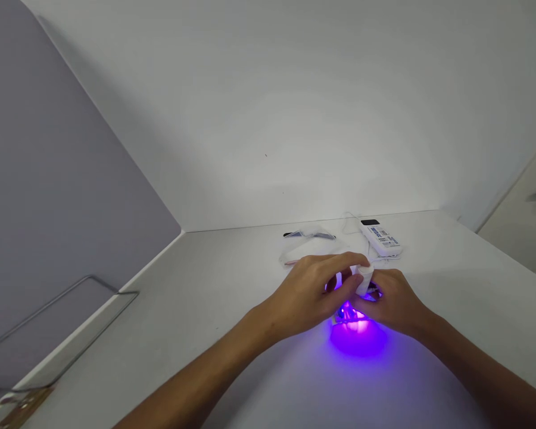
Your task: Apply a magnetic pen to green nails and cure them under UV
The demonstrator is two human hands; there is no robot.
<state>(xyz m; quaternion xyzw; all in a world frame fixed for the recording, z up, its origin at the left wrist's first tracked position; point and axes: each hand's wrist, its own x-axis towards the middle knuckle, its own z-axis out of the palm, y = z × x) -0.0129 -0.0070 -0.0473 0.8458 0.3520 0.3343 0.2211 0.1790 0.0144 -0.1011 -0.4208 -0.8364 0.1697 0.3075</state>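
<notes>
While both forearms reach in from the bottom of the frame, a bent metal rod (90,277) and a brown piece (29,409) sit at lower left, on or by the edge of the white table (174,339). Right of centre in the lower half, a violet-lit object (351,314) lies beneath the fingers, its form lost in glare, with a violet glow (360,345) on the tabletop before it. Just above, the left hand (315,293) pinches a white cylinder (364,280) between thumb and forefinger; the right hand (390,301) curls in at its base, though what its fingertips grip cannot be told. The step in hand seems to be holding or adjusting this cylinder over the lit object; the next move probably calls for a steady pinch and small finger corrections. Farther off lie crumpled clear plastic (310,247) and, to its right, a white rounded block (382,238) with a black end and a thin cable (345,221) nearby. Its label bears blue print and dark markings, too small to read. Behind rises the pale wall (304,107).
</notes>
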